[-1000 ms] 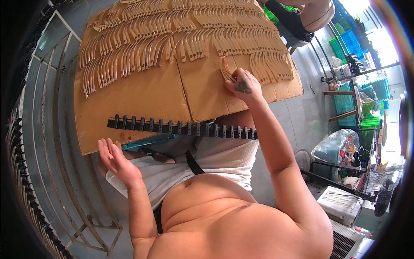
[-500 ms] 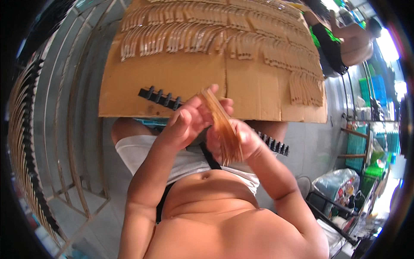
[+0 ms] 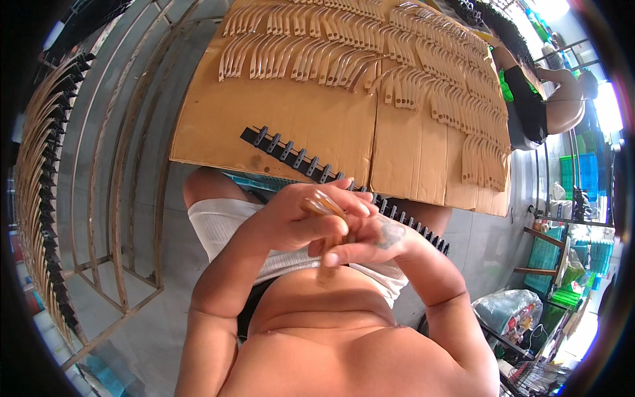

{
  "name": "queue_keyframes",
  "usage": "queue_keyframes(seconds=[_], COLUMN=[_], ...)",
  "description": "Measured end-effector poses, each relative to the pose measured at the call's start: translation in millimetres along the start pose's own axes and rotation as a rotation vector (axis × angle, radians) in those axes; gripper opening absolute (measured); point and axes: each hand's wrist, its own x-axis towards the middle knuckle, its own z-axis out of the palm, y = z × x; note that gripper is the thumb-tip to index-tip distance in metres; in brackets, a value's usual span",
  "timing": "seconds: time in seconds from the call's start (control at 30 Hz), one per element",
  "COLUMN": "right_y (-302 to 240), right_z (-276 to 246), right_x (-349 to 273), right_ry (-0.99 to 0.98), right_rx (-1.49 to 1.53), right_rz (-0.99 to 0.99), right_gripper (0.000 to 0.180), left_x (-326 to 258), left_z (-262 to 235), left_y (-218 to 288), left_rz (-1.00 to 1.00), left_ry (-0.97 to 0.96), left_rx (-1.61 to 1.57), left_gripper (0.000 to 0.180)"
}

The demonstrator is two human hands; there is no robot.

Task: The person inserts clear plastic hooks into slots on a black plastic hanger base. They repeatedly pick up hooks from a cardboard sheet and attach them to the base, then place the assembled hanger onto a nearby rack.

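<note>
Both of my hands are together above my lap, around a small bundle of amber, see-through strips (image 3: 321,202) that look like eyeglass temples. My left hand (image 3: 301,215) is closed round the bundle's upper end, its fingers reaching over toward the other hand. Lower down, my right hand (image 3: 380,238) grips the same bundle, thumb against it; the fingers partly hide the strips. Just beyond my hands, a black rail with clips (image 3: 286,153) slants from the cardboard-covered table (image 3: 264,109) across to my right thigh. Its clips look bare.
Rows of similar curved strips (image 3: 357,66) lie on the table's far part. At left stand a metal frame (image 3: 119,264) and a stack of loaded black rails (image 3: 56,165). Another person (image 3: 562,102) sits at the far right. A plastic bag (image 3: 506,311) and green-blue crates (image 3: 546,258) are at right.
The fanned bundle is now tilted and more enclosed by both hands. My left fingers have closed over its upper end. The view has shifted, showing more of the black rail.
</note>
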Motion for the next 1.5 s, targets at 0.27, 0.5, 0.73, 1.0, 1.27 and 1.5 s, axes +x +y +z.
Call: queue_keyframes(seconds=[0.27, 0.5, 0.73, 1.0, 1.27, 1.5], right_y=[-7.6, 39.9, 38.3, 46.9, 56.8, 47.5], right_z=[-28.9, -122.6, -105.3, -75.1, -61.0, -46.3], right_x=[26.1, 85.4, 105.4, 164.1, 180.2, 183.7], right_ry=[0.389, 0.84, 0.847, 0.845, 0.809, 0.844], right_rx=[-0.17, -0.798, -0.564, -0.641, -0.722, -0.405], right_rz=[-0.075, -0.322, -0.212, -0.342, -0.289, -0.226], right_gripper=[0.015, 0.028, 0.023, 0.019, 0.024, 0.022], left_x=[-20.9, -22.6, -44.1, -62.7, -63.7, -74.1], left_z=[-38.8, -109.7, -90.9, -84.5, -73.2, -81.4], left_y=[-31.9, -65.1, -70.5, -77.4, -71.0, -81.3], left_rz=[0.172, -0.156, -0.152, -0.229, -0.388, -0.409], left_ry=[0.757, 1.019, 1.208, 1.311, 1.19, 1.136], left_rx=[0.277, 1.023, 0.817, 0.006, -0.359, -0.389], left_gripper=[0.055, 0.033, 0.025, 0.036, 0.053, 0.044])
